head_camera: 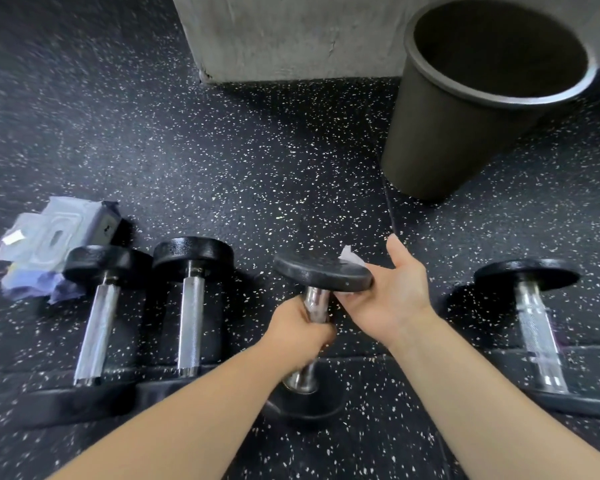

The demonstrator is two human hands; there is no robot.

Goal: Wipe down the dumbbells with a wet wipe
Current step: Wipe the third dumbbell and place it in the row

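Left hand (pixel 298 327) is wrapped tight round the chrome handle (pixel 314 304) of the middle dumbbell (pixel 323 271), fingers curled, nothing loose. Right hand (pixel 392 292) cups the rim of the far head just beyond the left hand. Its thumb is stuck out straight and its fingers are tucked under the disc, pinning the wet wipe (pixel 352 255) against it. We see a white corner of the wipe poking up behind the head and a bit more under the fingers.

The dumbbell looks tipped, far head raised, near head down by the left wrist on the speckled floor (pixel 257 168). We can't tell for sure whether it touches.

Handling, as we judge it:
- It is heavy and rigid, and won't flex or break.
- The polished chrome is likely slick, more so once damp, so a full wrap at mid-handle is the right hold, as now.
- The heads are round and would roll if let go.
- The wipe is thin, limp and bunches easily, so we'd keep it flat under the fingers rather than pinched.

Two more dumbbells (pixel 99 317) (pixel 191 306) lie well left of the left hand, with the wipe packet (pixel 56 233) beyond them. One dumbbell (pixel 534 317) lies right of the right hand. A dark bin (pixel 465 133) stands well beyond the right hand.
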